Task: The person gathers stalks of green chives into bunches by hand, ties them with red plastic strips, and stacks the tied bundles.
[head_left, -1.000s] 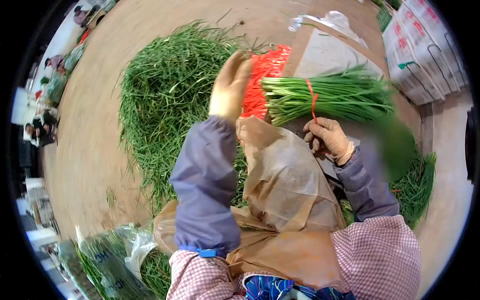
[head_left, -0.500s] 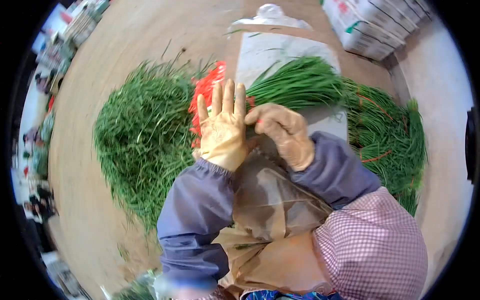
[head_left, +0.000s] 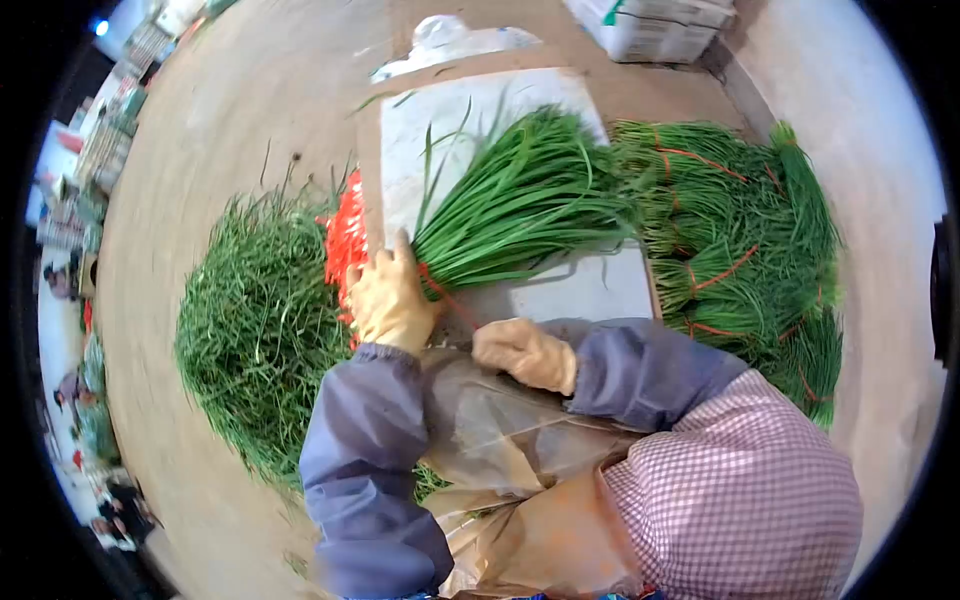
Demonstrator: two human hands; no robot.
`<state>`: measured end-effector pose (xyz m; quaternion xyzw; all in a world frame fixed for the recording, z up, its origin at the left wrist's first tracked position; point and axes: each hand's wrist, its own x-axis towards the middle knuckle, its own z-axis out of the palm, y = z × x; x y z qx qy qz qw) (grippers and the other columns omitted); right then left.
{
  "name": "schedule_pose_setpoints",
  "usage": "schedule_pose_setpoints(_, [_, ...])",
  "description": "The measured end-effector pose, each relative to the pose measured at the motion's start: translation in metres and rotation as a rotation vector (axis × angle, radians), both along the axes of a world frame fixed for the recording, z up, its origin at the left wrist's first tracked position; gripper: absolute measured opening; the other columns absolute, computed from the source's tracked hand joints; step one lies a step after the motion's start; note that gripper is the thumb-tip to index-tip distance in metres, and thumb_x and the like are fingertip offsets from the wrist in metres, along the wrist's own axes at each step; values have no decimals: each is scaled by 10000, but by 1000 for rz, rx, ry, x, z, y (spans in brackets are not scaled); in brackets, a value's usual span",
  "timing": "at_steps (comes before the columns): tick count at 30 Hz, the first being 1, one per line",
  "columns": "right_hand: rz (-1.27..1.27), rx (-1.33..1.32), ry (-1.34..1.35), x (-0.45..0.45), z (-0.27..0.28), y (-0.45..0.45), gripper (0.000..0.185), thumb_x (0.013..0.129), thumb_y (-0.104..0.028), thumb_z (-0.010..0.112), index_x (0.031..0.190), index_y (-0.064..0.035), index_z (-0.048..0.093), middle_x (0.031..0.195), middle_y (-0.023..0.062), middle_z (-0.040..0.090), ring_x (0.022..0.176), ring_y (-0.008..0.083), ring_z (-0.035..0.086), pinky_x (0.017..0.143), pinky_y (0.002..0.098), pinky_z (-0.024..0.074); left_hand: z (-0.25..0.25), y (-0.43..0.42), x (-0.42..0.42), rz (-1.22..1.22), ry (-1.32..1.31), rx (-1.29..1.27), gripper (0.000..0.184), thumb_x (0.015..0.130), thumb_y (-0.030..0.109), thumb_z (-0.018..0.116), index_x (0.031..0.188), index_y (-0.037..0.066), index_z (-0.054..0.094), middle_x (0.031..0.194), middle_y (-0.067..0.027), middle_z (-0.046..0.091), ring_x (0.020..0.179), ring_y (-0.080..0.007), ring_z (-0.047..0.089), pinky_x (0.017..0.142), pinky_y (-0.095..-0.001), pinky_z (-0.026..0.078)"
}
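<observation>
A bunch of long green garlic chives (head_left: 530,200) lies on a white board, its leafy ends fanned to the upper right. My gloved left hand (head_left: 390,305) rests at the bunch's narrow end, fingers bent around it; the thumb is hidden. A red tie (head_left: 452,303) runs from that end of the bunch toward my right hand (head_left: 525,355). That gloved hand is closed on the tie, its knuckles up, just in front of my brown apron. Several red ties (head_left: 346,235) lie in a pile beside my left hand.
A heap of loose greens (head_left: 265,340) is on the left. Several tied bunches (head_left: 740,230) are stacked to the right of the white board (head_left: 590,285). White boxes (head_left: 650,30) stand at the back right, and clear plastic (head_left: 450,45) lies beyond the board. Other people sit far left.
My left hand has turned from raised, with fingers spread, down onto the bunch's end. My right hand has come lower and nearer my body, with the red tie stretched out. The view has shifted.
</observation>
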<state>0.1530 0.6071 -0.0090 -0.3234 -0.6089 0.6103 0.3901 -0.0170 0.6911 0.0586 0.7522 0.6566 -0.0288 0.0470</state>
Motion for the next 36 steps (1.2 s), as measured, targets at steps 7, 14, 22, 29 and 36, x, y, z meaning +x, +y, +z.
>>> schedule_pose_setpoints(7, [1, 299, -4, 43, 60, 26, 303, 896, -326, 646, 898, -24, 623, 1057, 147, 600, 956, 279, 578, 842, 391, 462, 4, -7, -8, -80, -55, -25, 1072, 580, 384, 863, 1437, 38, 319, 1243, -187, 557, 1145, -339, 547, 988, -471, 391])
schedule_pose_setpoints(14, [-490, 824, -426, 56, 66, 60, 110, 902, -179, 618, 957, -89, 588, 1002, 85, 628, 893, 249, 619, 792, 351, 503, -2, -13, -18, -188, -178, 68, 1066, 541, 334, 884, 1414, 25, 356, 1283, -188, 549, 1160, -332, 547, 1009, -475, 381])
schedule_pose_setpoints(22, [-289, 868, -535, -3, 50, 89, 324, 793, -247, 708, 1063, -102, 602, 984, 92, 634, 884, 301, 604, 804, 414, 489, -13, -16, -17, -96, -213, 65, 853, 643, 331, 801, 1361, 59, 429, 1239, -168, 569, 1112, -330, 566, 933, -457, 437])
schedule_pose_setpoints(29, [-279, 208, 118, -24, 49, 70, 111, 936, -137, 598, 957, -36, 639, 804, 24, 668, 760, 133, 614, 704, 268, 500, -23, -18, -20, -57, -271, 129, 1013, 558, 306, 855, 1366, -57, 363, 1180, -198, 578, 1083, -359, 562, 928, -438, 454])
schedule_pose_setpoints(36, [-226, 567, -543, -24, 41, 53, 350, 806, -92, 620, 1146, -70, 543, 982, 160, 619, 896, 350, 618, 771, 407, 518, -18, -18, -12, 41, -220, 116, 786, 654, 259, 773, 1315, -11, 442, 1152, -208, 587, 1072, -381, 563, 921, -438, 455])
